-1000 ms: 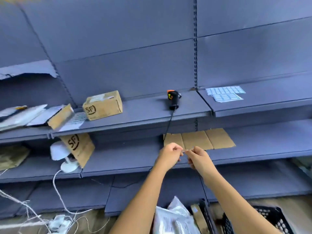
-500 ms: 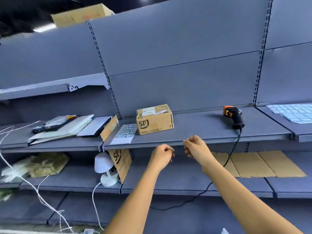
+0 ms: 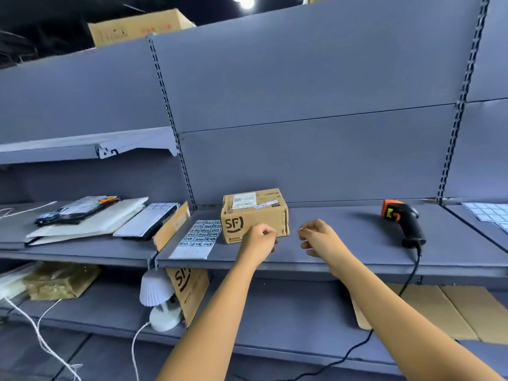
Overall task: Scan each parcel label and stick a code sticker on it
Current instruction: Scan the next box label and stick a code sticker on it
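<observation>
A brown SF cardboard parcel (image 3: 254, 214) stands on the middle shelf (image 3: 343, 259), with a white shipping label on its top. A sheet of code stickers (image 3: 196, 239) lies flat just left of it. The black and orange barcode scanner (image 3: 402, 221) lies to the right, its cable hanging over the shelf edge. My left hand (image 3: 259, 240) is curled into a fist in front of the parcel's lower right corner and covers part of it. My right hand (image 3: 316, 237) hovers a little to the right, thumb and forefinger pinching a small pale code sticker (image 3: 301, 230).
Flat mailers and a dark pouch (image 3: 90, 218) are piled on the left shelf. More sticker sheets (image 3: 492, 213) lie at far right. Below are a white lamp (image 3: 159, 301), a leaning SF carton piece (image 3: 189, 290), flattened cardboard (image 3: 445, 306) and a wrapped packet (image 3: 60, 280).
The view has swung up and left from the lower shelf to the SF parcel. My hands, touching at the fingertips a second ago, have moved apart and risen in front of the parcel.
</observation>
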### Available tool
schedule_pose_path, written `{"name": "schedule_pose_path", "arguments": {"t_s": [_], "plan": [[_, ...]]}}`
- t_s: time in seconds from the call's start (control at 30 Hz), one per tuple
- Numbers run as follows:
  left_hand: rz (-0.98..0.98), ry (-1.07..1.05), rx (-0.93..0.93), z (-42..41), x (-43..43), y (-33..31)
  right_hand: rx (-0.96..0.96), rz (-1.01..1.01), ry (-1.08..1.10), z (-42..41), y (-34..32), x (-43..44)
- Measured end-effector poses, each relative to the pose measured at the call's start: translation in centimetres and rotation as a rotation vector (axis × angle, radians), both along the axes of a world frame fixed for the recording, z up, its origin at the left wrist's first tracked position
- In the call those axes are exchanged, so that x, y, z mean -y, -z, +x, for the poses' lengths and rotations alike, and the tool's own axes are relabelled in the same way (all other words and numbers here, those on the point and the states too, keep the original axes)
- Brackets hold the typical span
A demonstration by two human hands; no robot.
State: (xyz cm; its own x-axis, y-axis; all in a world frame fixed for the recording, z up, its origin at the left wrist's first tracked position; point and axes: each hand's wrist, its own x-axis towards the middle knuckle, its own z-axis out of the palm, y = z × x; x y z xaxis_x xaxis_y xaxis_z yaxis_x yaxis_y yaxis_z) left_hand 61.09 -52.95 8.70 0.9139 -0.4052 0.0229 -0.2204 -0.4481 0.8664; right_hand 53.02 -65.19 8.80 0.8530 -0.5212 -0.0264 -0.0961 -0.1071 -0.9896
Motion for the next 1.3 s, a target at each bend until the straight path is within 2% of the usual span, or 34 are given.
{"name": "schedule_pose_path", "arguments": {"t_s": [0.2,0.3,0.4,0.53,0.6,0.67,0.77,0.9,1.0,1.13,1.3], "plan": [[0.012,-0.038,0.041,4.8,1.5,0.0,-0.021,-0.020,-0.018,4.2,-0.2,2.5],[-0.009,-0.181,0.180,8.1,1.9,-0.6,-0.021,-0.042,-0.004,7.1,-0.2,3.9],[0.082,-0.372,0.326,12.4,1.2,-1.1,-0.061,-0.063,0.002,10.5,0.0,4.6],[0.190,-0.489,0.165,18.3,-0.2,-0.7,-0.091,-0.088,-0.017,15.1,0.0,4.9],[0.177,-0.475,0.033,20.8,-0.3,-0.1,-0.110,-0.096,-0.015,17.3,0.4,4.9],[0.065,-0.404,-0.077,22.1,0.0,0.5,-0.130,-0.072,-0.013,18.8,1.1,4.9],[0.021,-0.269,-0.147,23.4,0.9,1.9,-0.165,-0.028,0.004,20.2,2.2,5.1],[-0.050,-0.196,-0.141,24.4,2.2,3.4,-0.170,-0.032,0.087,20.6,3.4,6.6],[-0.099,-0.176,-0.033,24.1,2.4,4.8,-0.096,0.099,0.115,19.9,3.6,7.7],[-0.261,-0.058,0.073,23.1,2.7,5.9,0.007,0.210,0.145,18.9,4.2,9.5],[-0.434,0.059,0.079,20.9,4.5,6.7,0.139,0.165,0.126,17.4,4.6,10.5]]}}
